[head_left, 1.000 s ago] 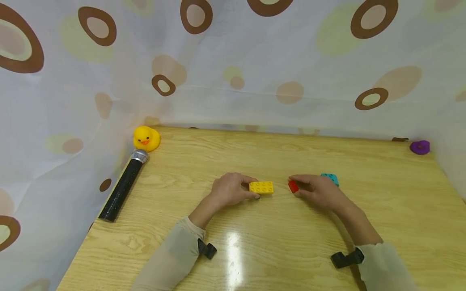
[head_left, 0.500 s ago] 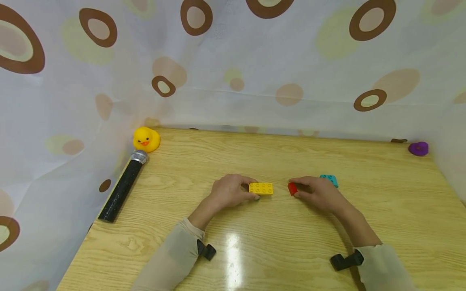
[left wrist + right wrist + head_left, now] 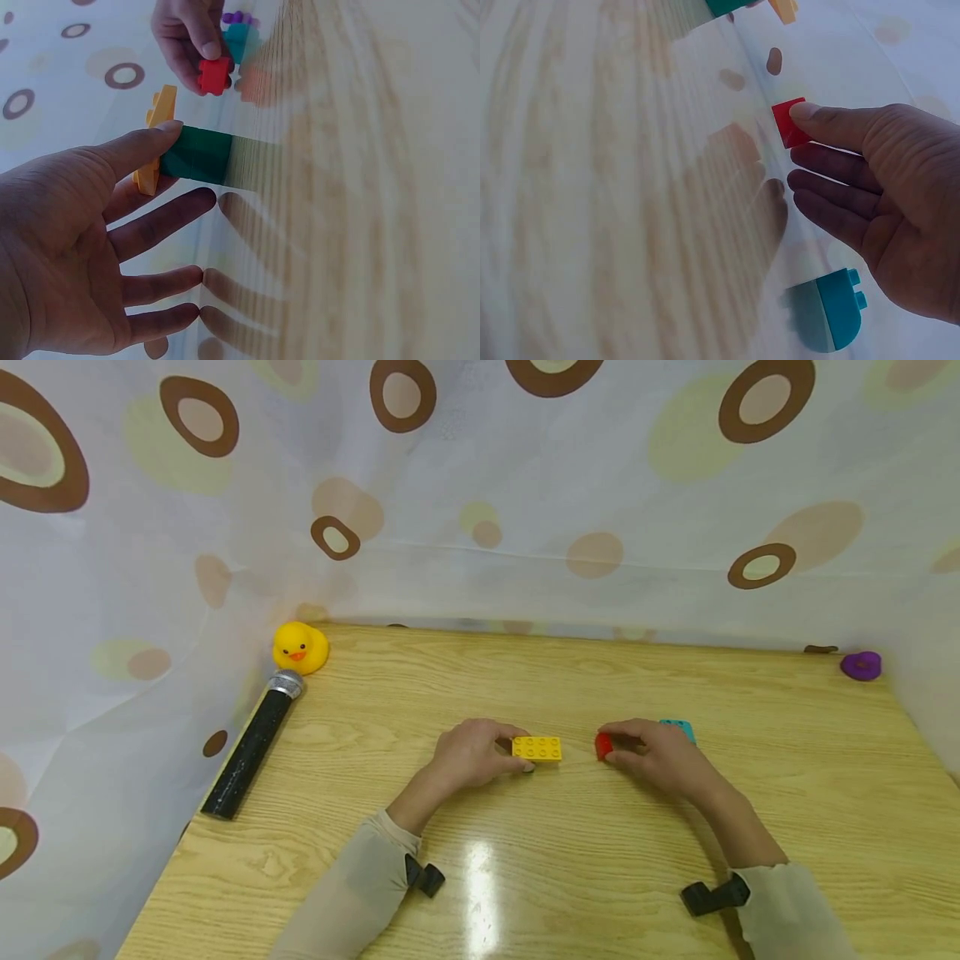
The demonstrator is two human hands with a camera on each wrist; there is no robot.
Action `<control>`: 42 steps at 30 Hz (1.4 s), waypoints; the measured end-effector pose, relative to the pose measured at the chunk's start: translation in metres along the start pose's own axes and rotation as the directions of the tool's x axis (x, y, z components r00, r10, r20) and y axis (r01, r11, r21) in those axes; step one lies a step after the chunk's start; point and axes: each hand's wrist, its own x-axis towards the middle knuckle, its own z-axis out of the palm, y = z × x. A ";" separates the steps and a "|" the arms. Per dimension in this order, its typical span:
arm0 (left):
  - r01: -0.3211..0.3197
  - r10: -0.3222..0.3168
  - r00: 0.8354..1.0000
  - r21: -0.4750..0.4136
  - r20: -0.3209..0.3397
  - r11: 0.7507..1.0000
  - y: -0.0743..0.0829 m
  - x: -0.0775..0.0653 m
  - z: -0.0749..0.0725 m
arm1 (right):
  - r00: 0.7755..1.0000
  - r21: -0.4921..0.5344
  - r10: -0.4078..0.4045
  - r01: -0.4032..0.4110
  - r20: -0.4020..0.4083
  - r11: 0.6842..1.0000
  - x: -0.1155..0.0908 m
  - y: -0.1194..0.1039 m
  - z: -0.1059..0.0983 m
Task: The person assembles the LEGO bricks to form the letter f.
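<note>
Brick in yellow [image 3: 537, 748], long axis left-to-right, studs [image 3: 543, 752] up, atop green brick [image 3: 196, 154]

Head view high, facing forward and down, 2 wrist views close, all sharing red brick [image 3: 603, 747]

The person wears long, pale grey-beige sleeves with soft creases. The left sleeve [image 3: 352, 889] ends in a slightly gathered, warmer beige cuff [image 3: 401, 831]; on its inner side, close to the cuff, sits a small black mount [image 3: 426, 875] with a blocky end. Across from the left sleeve, the right sleeve [image 3: 795, 910] matches its colour and carries a similar angular black piece [image 3: 715, 893] on the side towards it.
</note>
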 end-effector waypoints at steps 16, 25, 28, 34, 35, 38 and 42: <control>0.003 -0.003 1.000 -0.011 0.003 1.000 0.000 0.000 0.001 | 0.997 -0.006 -0.028 0.028 -0.073 1.000 0.003 -0.014 -0.016; -0.008 0.008 1.000 -0.013 0.013 1.000 0.003 0.000 0.000 | 0.993 0.003 -0.058 0.059 -0.106 0.998 0.009 -0.022 -0.013; -0.009 0.009 1.000 -0.008 0.016 1.000 0.003 0.000 0.000 | 0.993 0.011 -0.062 0.063 -0.105 0.998 0.010 -0.027 -0.011; -0.010 0.010 1.000 -0.005 0.020 1.000 0.002 0.002 0.000 | 0.992 0.016 -0.068 0.070 -0.105 0.997 0.011 -0.032 -0.008; -0.009 0.009 1.000 -0.005 0.021 1.000 0.002 0.002 0.000 | 0.993 0.020 -0.067 0.069 -0.099 0.997 0.011 -0.032 -0.008; -0.005 0.005 1.000 0.004 0.021 1.000 0.002 0.001 0.000 | 0.995 0.019 -0.065 0.067 -0.080 0.998 0.013 -0.035 -0.007; -0.008 0.007 1.000 0.014 0.017 1.000 0.002 0.000 -0.001 | 0.994 0.015 -0.074 0.075 -0.076 0.997 0.016 -0.040 -0.007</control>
